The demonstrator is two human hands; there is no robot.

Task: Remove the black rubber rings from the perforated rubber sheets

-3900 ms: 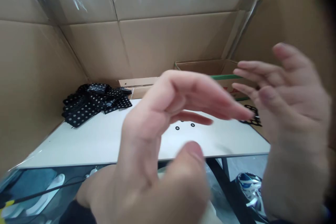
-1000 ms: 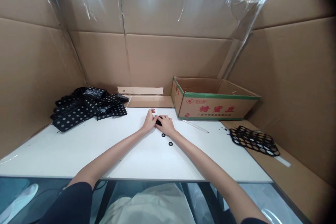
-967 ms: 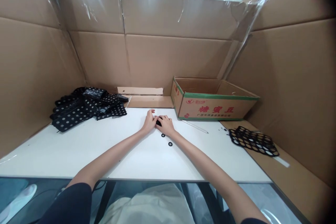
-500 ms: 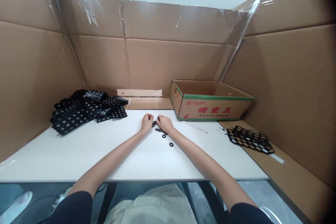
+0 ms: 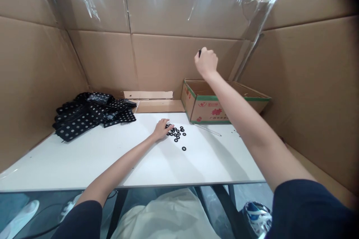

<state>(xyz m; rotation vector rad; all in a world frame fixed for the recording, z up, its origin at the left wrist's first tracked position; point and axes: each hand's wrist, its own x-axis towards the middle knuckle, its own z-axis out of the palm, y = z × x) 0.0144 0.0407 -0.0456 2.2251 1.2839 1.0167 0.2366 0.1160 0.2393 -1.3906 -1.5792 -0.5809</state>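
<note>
Gripping a small dark thing (image 5: 199, 53) in curled fingers, the right hand (image 5: 206, 61) is high in the frame, right of centre, higher in view than the open carton (image 5: 206, 110); whether it is directly over the opening cannot be told. The left hand (image 5: 162, 129) is at mid-frame, low at the white table (image 5: 157, 164), thumb and fingers apart beside the left edge of a scatter of black rings (image 5: 177, 131) at the centre. One lone ring (image 5: 184, 148) lies just below the others.

Careful handling here calls for a light, even pinch on the dark thing, which is too small to make out, with the right forearm clear of the carton's rim. The left fingertips would do best flat and gentle, working from the outer edge: small rings like these would probably slide apart under a hard push.
</note>
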